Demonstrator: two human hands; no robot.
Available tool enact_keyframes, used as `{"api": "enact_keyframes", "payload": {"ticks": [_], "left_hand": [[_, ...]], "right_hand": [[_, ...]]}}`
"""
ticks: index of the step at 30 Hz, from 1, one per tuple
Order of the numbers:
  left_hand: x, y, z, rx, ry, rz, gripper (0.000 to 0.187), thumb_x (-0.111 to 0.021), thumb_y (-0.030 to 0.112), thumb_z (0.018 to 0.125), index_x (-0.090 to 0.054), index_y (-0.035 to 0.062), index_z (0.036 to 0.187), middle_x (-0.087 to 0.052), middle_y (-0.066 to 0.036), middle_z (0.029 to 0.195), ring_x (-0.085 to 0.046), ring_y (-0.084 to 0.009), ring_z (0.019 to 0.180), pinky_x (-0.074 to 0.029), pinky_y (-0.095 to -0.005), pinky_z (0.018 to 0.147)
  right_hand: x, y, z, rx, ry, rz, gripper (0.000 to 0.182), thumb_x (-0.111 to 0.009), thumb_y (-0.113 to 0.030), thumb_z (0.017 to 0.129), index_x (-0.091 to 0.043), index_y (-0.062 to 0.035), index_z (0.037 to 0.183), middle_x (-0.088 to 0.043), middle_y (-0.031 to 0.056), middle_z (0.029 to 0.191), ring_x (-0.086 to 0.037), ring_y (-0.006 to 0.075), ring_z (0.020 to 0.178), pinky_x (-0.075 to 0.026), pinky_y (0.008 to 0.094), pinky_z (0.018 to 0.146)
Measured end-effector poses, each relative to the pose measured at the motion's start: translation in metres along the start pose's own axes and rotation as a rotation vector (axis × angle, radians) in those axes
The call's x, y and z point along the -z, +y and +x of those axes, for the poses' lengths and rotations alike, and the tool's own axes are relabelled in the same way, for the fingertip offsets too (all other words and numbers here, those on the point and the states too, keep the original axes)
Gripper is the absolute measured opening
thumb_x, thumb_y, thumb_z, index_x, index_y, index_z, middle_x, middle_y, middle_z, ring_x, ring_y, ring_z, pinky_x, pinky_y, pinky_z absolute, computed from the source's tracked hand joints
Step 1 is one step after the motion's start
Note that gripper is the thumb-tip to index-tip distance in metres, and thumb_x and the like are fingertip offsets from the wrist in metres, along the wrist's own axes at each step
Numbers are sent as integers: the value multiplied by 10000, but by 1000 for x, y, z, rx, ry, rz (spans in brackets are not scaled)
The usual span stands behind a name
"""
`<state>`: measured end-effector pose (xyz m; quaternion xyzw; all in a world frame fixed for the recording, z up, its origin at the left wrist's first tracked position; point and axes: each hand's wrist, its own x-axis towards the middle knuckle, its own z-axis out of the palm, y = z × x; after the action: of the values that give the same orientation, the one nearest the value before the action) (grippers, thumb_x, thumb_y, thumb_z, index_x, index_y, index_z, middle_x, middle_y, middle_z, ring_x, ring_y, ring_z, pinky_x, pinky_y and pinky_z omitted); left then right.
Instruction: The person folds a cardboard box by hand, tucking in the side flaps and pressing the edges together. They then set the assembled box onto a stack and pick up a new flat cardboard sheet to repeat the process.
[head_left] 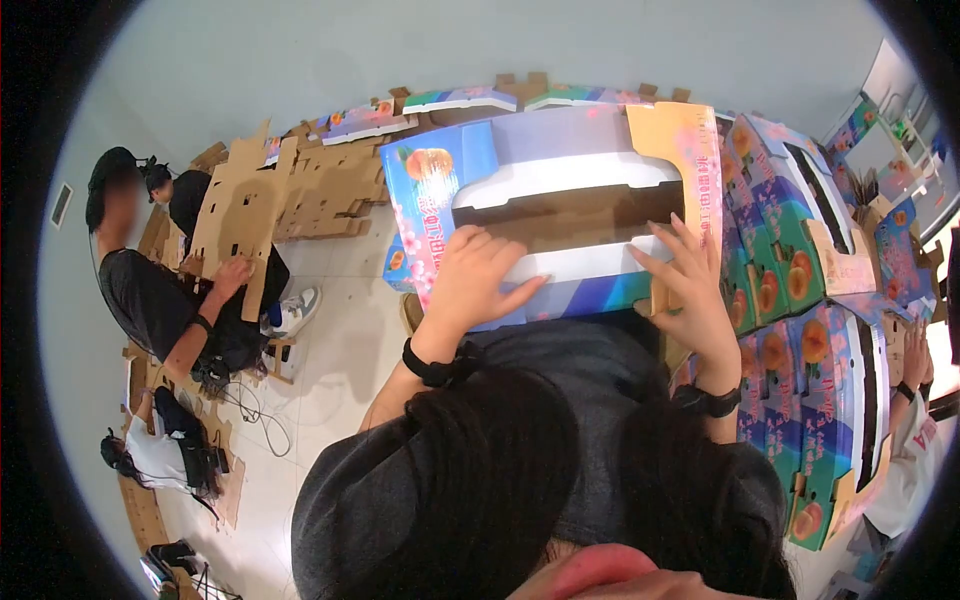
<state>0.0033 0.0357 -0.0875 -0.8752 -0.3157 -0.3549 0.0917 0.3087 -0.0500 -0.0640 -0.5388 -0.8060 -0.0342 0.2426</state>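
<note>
Left hand [478, 280] lying palm-down on the near flap of a printed peach carton [560, 215], fingers spread and pressing flat; grip open, not closed round anything. Right hand [690, 290] resting at the carton's right near corner, fingers splayed, fingertips [672, 232] touching the white inner flap edge; grip likewise open, pressing rather than clasping. Black band showing on each wrist.

Peach carton sitting directly in front of the person, held over the lap against a dark shirt, lid panels partly folded, long slot in the top exposing brown cardboard inside. Blue and pink print with a peach picture at the left end, orange side flap [690, 150] standing up at the right end.

Stack of assembled peach cartons [800, 330] standing just beside the right arm, blue and green faces outward. Flat brown cardboard blanks [320, 190] lying piled on the floor [330, 340] beyond the carton, more printed blanks along the wall.

Second person sitting on the floor at the left, hand [232, 272] holding a brown die-cut cardboard sheet [240, 215] upright. Another person's arm [915, 400] appearing at the right edge. Cables and dark gear lying on the floor at lower left.
</note>
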Motion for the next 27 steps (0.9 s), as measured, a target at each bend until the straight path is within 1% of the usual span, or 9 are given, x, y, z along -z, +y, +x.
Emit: {"api": "enact_keyframes", "payload": {"ticks": [4,5,8,15,19,22,23,26,27], "left_hand": [[0,-2,2,2,-7,-12,298,-783,365,795,-676,95,864,-666,-60,784,-623,-264,760,-437,-411,910],[0,-3,2,8,-6,-13,300,-784,367,795,-679,95,863,-666,-62,781,-624,-267,760,-437,-410,907],[-2,-8,5,24,-2,-21,306,-783,376,793,-688,93,862,-669,-70,774,-628,-272,764,-438,-407,901],[2,-8,15,83,-58,-55,318,-775,392,801,-711,89,875,-688,-82,786,-643,-280,782,-431,-407,904],[-4,-15,11,74,-73,-97,311,-773,391,804,-713,92,867,-702,-75,794,-646,-282,785,-429,-409,902],[-2,-15,11,84,-98,-92,311,-772,393,805,-712,93,860,-709,-69,793,-646,-278,783,-429,-407,897],[-1,-14,11,81,-95,-86,313,-771,393,806,-711,91,858,-709,-71,793,-646,-279,781,-429,-407,895],[-1,-11,7,71,-81,-66,315,-769,392,807,-707,87,854,-711,-77,793,-646,-280,779,-430,-406,890],[-1,-9,5,63,-72,-56,315,-769,392,807,-706,86,853,-711,-78,793,-646,-280,779,-431,-406,889]], "right_hand": [[1,-11,4,-5,29,69,864,-877,-252,652,-539,-216,1446,-440,131,1533,-271,350,1508,-88,603,1226],[-8,-12,6,15,71,17,831,-821,-386,747,-493,-169,1479,-425,165,1536,-269,366,1502,-79,610,1221],[-39,-1,11,20,204,-94,780,-759,-440,811,-487,-146,1480,-433,164,1529,-290,365,1488,-88,613,1216],[-27,5,21,71,168,-56,600,-703,-274,856,-539,-111,1409,-454,182,1501,-360,373,1437,-140,606,1203],[-30,6,21,90,167,-67,565,-693,-203,850,-554,-128,1393,-445,207,1501,-399,380,1406,-171,606,1196],[-36,4,21,70,184,-123,558,-686,-215,860,-557,-133,1396,-447,207,1499,-400,382,1407,-175,609,1196],[-40,4,20,56,176,-154,594,-684,-289,874,-538,-136,1428,-418,223,1525,-385,394,1421,-167,621,1196],[-49,0,15,61,206,-186,648,-675,-377,883,-510,-144,1465,-365,244,1564,-357,410,1443,-151,634,1195],[-54,1,13,72,193,-261,711,-649,-486,889,-485,-145,1491,-314,259,1593,-316,421,1468,-127,645,1194]]}}
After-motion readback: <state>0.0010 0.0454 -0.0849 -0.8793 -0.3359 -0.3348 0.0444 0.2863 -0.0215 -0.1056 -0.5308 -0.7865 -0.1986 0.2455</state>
